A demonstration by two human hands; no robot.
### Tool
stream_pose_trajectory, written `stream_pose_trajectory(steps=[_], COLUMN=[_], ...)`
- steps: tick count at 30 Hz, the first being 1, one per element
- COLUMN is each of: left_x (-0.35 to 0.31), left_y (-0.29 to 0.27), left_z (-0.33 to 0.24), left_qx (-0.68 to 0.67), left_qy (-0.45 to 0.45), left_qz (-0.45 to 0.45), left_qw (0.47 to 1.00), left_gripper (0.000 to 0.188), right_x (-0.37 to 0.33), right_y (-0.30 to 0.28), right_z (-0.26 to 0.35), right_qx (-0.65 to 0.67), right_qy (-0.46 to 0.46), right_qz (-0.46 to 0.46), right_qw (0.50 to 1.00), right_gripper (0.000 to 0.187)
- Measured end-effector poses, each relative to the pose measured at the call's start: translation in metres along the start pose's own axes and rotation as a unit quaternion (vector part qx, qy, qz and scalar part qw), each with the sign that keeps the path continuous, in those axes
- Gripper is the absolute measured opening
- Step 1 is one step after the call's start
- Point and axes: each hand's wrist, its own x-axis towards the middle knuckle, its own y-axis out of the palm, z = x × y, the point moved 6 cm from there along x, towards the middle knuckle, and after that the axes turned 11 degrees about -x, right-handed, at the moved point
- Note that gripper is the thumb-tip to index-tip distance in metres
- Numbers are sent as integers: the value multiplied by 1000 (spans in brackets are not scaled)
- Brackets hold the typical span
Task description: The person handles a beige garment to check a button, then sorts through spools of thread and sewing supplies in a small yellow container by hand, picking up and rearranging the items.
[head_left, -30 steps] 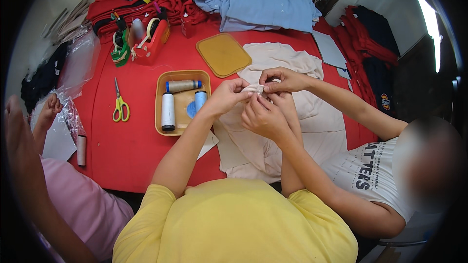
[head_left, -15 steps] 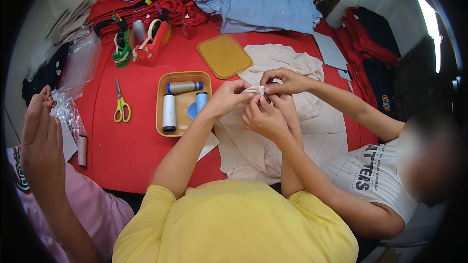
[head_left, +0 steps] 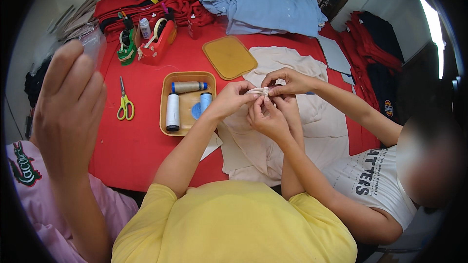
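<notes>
A cream cloth garment lies spread over the red-covered table, with a bunched bit of it raised between several hands. My left hand pinches that bunched bit from the left, thumb against fingers. From the right, my right hand is closed at the same bunch; a co-worker's hands partly cover its fingers. One co-worker hand grips the cloth from above right. Their other hand pinches it from below, its forearm crossing over my right forearm.
A tan tray holds several thread spools; its lid lies behind. Scissors rest left of the tray. Tape dispensers, folded red clothes and blue shirts stand farther back. A pink-clad person's raised hand is at left.
The pink-clad person's raised hand has moved right and looks larger. The view has shifted slightly. My hands and the co-worker's keep their hold on the bunched cloth.
</notes>
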Motion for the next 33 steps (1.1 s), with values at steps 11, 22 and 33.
stream_pose_trajectory(steps=[11,22,33], left_x=[1,1,1], left_y=[-2,-5,-7], left_z=[2,0,4], left_qx=[15,26,0], left_qy=[9,20,19], left_qz=[-6,-17,-12], left_qw=[1000,999,1000], left_gripper=[22,23,24], right_x=[6,13,18], right_y=[4,-4,-8], right_z=[6,18,17], right_qx=[72,28,115], right_qy=[40,-57,-84], right_qz=[6,21,-19], right_qw=[997,998,990], right_gripper=[9,10,12])
